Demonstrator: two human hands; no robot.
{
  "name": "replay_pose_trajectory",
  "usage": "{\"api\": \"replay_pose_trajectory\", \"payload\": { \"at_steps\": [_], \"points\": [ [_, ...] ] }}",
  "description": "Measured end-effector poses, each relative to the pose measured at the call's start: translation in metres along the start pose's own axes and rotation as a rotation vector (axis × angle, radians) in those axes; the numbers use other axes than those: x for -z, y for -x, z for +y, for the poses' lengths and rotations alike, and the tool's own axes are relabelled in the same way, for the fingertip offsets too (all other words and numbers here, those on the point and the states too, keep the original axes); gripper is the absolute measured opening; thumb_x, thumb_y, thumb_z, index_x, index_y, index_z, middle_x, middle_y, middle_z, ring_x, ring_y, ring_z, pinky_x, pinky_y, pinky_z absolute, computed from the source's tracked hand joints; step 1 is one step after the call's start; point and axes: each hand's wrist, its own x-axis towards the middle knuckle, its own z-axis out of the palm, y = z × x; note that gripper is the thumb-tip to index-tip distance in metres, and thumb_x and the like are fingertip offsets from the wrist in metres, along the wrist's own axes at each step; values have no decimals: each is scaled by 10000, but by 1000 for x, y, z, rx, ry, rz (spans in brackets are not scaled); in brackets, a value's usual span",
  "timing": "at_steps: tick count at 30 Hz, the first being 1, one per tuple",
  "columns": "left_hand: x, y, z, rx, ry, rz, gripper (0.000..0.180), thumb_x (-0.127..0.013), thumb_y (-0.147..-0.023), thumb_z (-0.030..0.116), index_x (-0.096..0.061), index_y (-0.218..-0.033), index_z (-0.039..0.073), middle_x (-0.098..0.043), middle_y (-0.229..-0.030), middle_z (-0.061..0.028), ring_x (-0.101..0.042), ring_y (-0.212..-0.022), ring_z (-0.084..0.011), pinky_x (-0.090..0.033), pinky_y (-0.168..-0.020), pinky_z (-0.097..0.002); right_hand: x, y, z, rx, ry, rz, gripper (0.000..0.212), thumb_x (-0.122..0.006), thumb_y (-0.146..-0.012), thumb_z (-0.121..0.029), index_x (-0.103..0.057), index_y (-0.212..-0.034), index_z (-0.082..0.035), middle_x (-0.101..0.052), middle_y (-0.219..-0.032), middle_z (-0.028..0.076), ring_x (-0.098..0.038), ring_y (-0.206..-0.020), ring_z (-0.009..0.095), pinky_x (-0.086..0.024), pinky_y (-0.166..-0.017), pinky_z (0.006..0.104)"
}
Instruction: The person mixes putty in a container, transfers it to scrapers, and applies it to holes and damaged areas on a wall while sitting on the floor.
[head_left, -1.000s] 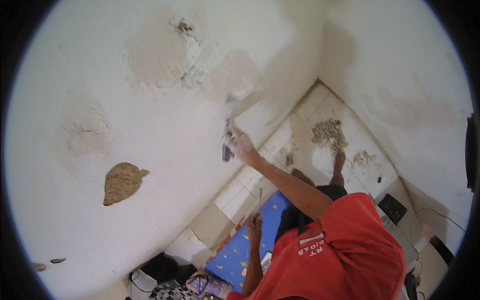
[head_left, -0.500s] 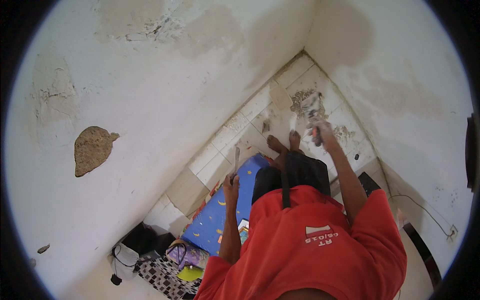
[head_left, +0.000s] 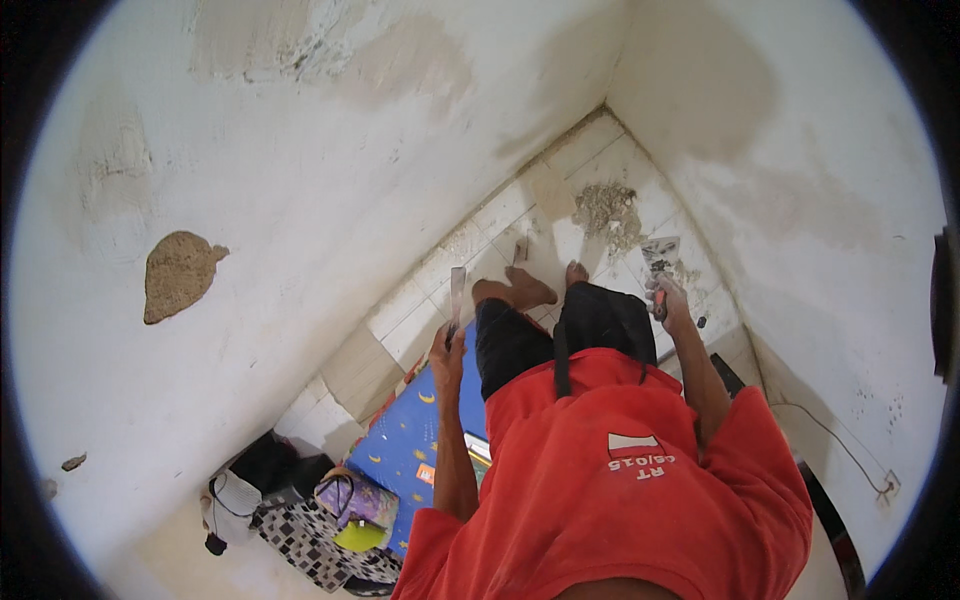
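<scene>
Fingers are clamped: right hand (head_left: 672,298) on a broad, smeared metal scraper (head_left: 661,254), left hand (head_left: 447,362) on a slim grey metal blade (head_left: 458,291). Bare feet (head_left: 531,290) could be cut through slippage.

I see a purple patterned bag (head_left: 372,506) just beside the blue, yellow-moon-printed mattress (head_left: 388,442), and black-and-white checkered fabric (head_left: 300,540) near that mattress.

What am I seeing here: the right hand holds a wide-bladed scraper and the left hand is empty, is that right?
Not quite: the left hand is not empty. The head view shows it holding a narrow-bladed tool. The right hand does hold a wide-bladed scraper.
</scene>
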Motion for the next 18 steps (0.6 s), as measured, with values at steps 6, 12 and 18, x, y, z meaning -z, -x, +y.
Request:
{"api": "replay_pose_trajectory", "payload": {
  "at_steps": [6,12,18],
  "points": [
    [-10,-33,44,-4,61,-114,312,-587,-955,214,-603,-1162,-18,-590,-799,-27,-512,-642,-97,-433,-591,-263,-8,-3,-13,39,167,-70,324,-578,-946,-286,-577,-1182,-63,-626,-806,55,-604,-632,152,-492,-467,290],
    [-17,-66,61,15,70,-289,316,-591,-965,218,-586,-1180,-14,-576,-794,-17,-506,-633,-87,-421,-581,-246,-34,-8,-6,109,248,-82,335,-582,-945,-288,-600,-1164,-35,-622,-768,53,-583,-575,139,-462,-451,275],
    [-30,-138,45,-30,-110,-507,347,-563,-974,202,-553,-1239,-23,-577,-796,-18,-514,-637,-86,-446,-596,-247,-56,-13,14,178,207,62,319,-596,-953,-297,-637,-1177,-74,-652,-885,28,-602,-691,104,-466,-533,240]
  ]
}}
